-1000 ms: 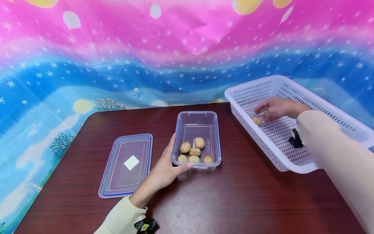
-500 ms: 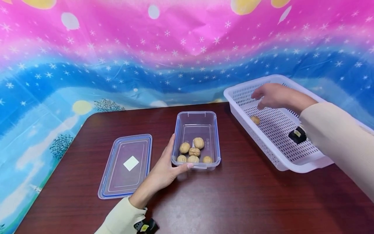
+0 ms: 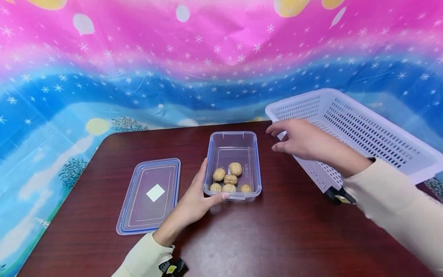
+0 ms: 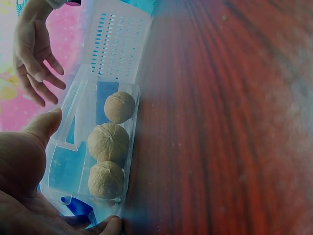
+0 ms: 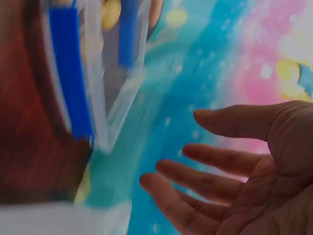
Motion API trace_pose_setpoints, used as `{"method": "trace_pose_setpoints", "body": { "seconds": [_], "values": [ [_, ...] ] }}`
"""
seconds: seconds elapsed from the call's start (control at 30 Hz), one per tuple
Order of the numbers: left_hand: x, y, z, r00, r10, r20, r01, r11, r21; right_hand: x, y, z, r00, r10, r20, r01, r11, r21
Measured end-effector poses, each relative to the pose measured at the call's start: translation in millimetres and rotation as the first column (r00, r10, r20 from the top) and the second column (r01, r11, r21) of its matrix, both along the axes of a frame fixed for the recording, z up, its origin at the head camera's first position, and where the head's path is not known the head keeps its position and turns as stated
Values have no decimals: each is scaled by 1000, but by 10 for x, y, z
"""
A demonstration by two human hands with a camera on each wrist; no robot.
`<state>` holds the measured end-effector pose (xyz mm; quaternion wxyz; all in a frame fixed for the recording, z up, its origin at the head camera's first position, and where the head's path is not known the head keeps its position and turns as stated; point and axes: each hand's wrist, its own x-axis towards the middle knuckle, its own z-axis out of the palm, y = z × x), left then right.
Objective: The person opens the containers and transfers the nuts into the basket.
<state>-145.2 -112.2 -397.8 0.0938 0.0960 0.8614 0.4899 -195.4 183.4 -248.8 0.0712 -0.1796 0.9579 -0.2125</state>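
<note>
Several walnuts (image 3: 230, 179) lie toward the near end of a clear plastic food container (image 3: 233, 139) with blue side clips. My left hand (image 3: 192, 204) holds this container at its near left corner, thumb on the front rim and fingers along the left wall. Above the left rim of a white slotted basket (image 3: 367, 127) hovers my right hand (image 3: 301, 138), its fingers loosely spread. Nothing sits in the palm of the right hand (image 5: 244, 176) in the right wrist view. The basket floor beneath that hand and forearm is mostly hidden.
A clear lid (image 3: 152, 215) with a blue seal and a white square lies left of the container on the dark red wooden table (image 3: 249, 238). Behind the table hangs a colourful printed cloth (image 3: 207, 57).
My right hand has come out of the basket, leftward over its rim. The walnut seen in the basket earlier is now hidden behind that hand. My left hand and the container stay put.
</note>
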Motion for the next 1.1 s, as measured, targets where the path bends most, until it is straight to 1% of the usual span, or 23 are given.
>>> {"method": "trace_pose_setpoints", "body": {
  "seconds": [0.17, 0.27, 0.37, 0.53, 0.63, 0.77, 0.87, 0.93, 1.03, 1.1],
  "values": [
    [-4, 0, -8, 1000, -1, -3, 1, 1000, 4, 192, -225, -90, 1000, 5, 9, -4, 994, -109],
    [-7, 2, -9, 1000, -3, -4, 3, 1000, 10, 272, -339, -148, 999, 29, 26, -23, 980, -197],
    [-8, 3, -8, 1000, -8, -3, 8, 1000, 13, 297, -440, -237, 997, 52, 51, -36, 961, -274],
    [-10, -5, -2, 1000, -14, -2, 14, 1000, 5, 209, -548, -417, 992, 76, 103, -32, 926, -375],
    [-11, -10, 3, 1000, -14, -4, 15, 1000, 4, 139, -593, -538, 984, 101, 144, -25, 889, -457],
    [-13, -14, 7, 1000, -15, -2, 15, 1000, -2, 66, -673, -697, 969, 122, 216, 13, 845, -535],
    [-13, -16, 7, 1000, -16, 1, 16, 1000, -7, 15, -738, -798, 958, 120, 260, 46, 832, -553],
    [-13, -18, 4, 1000, -16, 2, 16, 1000, -10, -20, -781, -858, 953, 127, 277, 54, 825, -563],
    [-12, -19, 2, 1000, -20, -1, 20, 1000, -6, -66, -838, -925, 944, 148, 294, 52, 814, -579],
    [-13, -16, 2, 1000, -20, -4, 20, 1000, -4, -92, -871, -956, 944, 161, 289, 38, 815, -578]
  ]
}}
